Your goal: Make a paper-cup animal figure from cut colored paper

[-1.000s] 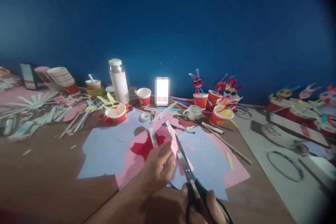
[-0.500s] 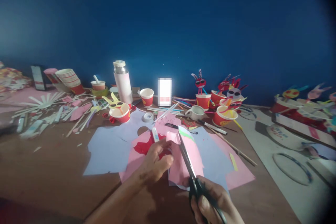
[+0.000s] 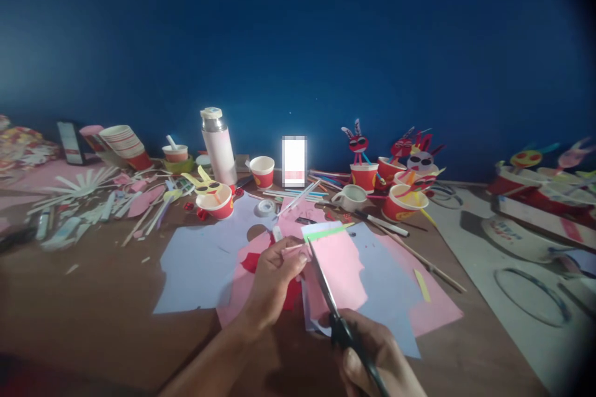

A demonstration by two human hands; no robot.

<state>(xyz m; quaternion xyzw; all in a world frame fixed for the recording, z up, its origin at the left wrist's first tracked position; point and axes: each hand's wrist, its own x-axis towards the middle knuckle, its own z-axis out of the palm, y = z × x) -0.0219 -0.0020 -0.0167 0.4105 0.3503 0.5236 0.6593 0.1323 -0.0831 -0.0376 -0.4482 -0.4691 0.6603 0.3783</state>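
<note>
My left hand (image 3: 274,276) pinches the left edge of a pink paper piece (image 3: 342,267) with a green and white strip along its top. It holds the paper up over the table. My right hand (image 3: 379,363) grips black-handled scissors (image 3: 333,304), whose blades point up and left along the paper's left edge, close to my left fingers. Under both hands lie pale blue sheets (image 3: 200,263), a larger pink sheet (image 3: 431,310) and a red scrap (image 3: 251,260).
Behind stand a white thermos (image 3: 218,147), red paper cups (image 3: 215,203) with paper animal faces, a white mug (image 3: 351,197), a tape roll (image 3: 266,207), pencils and straws. Paper scraps litter the left. White boards with rings (image 3: 526,294) lie at right.
The pink paper has turned from edge-on to flat towards me. The scissors have moved up along its left edge, and my right hand has risen further into view.
</note>
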